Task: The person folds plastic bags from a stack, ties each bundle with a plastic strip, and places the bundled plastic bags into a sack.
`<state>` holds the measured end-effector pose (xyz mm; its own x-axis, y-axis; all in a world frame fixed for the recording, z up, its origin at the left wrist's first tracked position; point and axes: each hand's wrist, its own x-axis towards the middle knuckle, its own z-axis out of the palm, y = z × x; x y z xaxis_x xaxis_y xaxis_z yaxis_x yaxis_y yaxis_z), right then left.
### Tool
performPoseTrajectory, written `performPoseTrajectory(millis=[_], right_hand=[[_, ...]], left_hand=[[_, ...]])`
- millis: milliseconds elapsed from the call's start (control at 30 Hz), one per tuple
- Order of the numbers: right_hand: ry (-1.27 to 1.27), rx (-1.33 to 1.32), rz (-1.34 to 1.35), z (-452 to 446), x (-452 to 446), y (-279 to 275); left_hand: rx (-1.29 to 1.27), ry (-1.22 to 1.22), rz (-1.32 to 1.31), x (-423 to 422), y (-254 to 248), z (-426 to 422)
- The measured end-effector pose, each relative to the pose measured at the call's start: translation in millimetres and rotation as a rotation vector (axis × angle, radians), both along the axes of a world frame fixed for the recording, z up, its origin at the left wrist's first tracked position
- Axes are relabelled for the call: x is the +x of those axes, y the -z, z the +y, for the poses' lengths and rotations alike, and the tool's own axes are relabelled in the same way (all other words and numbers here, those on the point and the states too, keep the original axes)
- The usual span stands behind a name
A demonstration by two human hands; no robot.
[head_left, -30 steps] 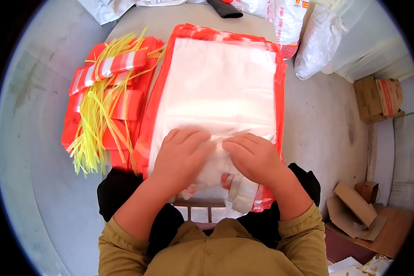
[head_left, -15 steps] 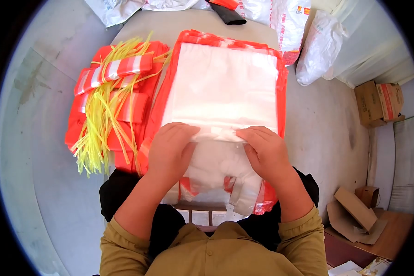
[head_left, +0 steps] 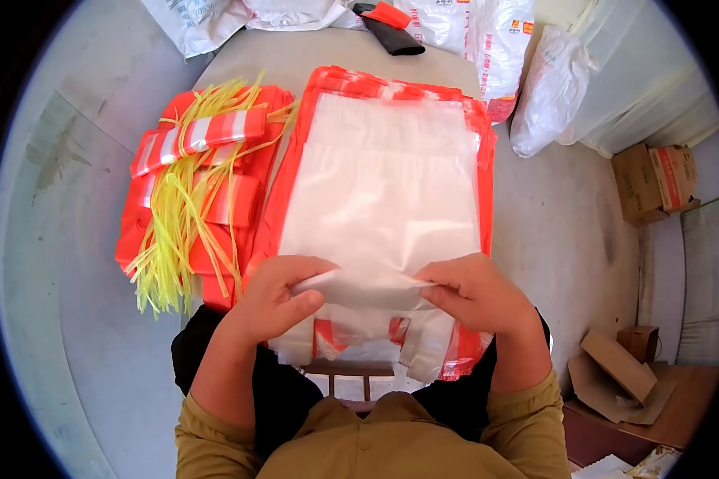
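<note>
A white translucent plastic bag lies on top of a stack of red-edged plastic bags. My left hand grips the near part of the white bag, with the thumb lying below the fingers. On the right side of the same bag, my right hand pinches it between thumb and fingers. The plastic is creased and raised between both hands. Bag handles hang over the near edge. To the left are folded red bundles with yellow plastic strips draped over them.
White printed sacks and a black tube-like item lie along the far edge of the table. Another white sack leans at the far right. Cardboard boxes and an opened carton are on the right.
Both hands have moved toward my body, drawing the near part of the white bag with them. Its plastic is now lifted and creased between them.
</note>
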<state>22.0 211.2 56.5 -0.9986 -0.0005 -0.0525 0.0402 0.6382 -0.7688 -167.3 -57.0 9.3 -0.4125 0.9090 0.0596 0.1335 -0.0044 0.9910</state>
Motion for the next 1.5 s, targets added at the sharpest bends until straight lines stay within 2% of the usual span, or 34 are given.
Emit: performPoseTrajectory(millis=[133, 233, 333, 467, 567, 767, 833, 967, 1133, 1267, 1333, 1433, 1500], right_hand=[[0.098, -0.073, -0.173, 17, -16, 0], [0.234, -0.143, -0.140, 28, -31, 21], [0.299, -0.131, -0.185, 30, -47, 24], [0.352, -0.146, -0.108, 32, -50, 39], [0.459, -0.007, -0.099, 26, -39, 31], [0.428, -0.149, -0.153, 36, 13, 28], [0.504, -0.203, -0.162, 37, 18, 34], [0.589, -0.167, -0.198, 38, 19, 38], [0.508, -0.035, -0.065, 35, 23, 47], [0.396, -0.028, 0.058, 40, 32, 53], [0.363, -0.045, -0.016, 39, 35, 41], [0.287, 0.044, -0.021, 37, 40, 31], [0.267, 0.095, -0.023, 34, 42, 23]], left_hand=[[-0.179, -0.076, -0.064, 4, -14, 9], [-0.297, -0.186, 0.005, 1, -9, 14], [-0.371, -0.302, -0.064, -3, 4, 20], [-0.369, -0.348, -0.034, -6, 14, 23], [-0.387, -0.387, 0.029, -4, 12, 28], [-0.403, -0.457, 0.163, 1, 16, 29], [-0.437, -0.457, 0.218, 1, 15, 31], [-0.480, -0.509, 0.134, 4, 6, 37], [-0.483, -0.536, 0.126, 3, -4, 28], [-0.369, -0.384, -0.015, -2, 0, 5], [-0.327, -0.286, -0.036, -2, 1, -4], [-0.442, -0.172, 0.100, -2, -8, -10], [-0.350, -0.188, 0.177, 2, -1, -10]])
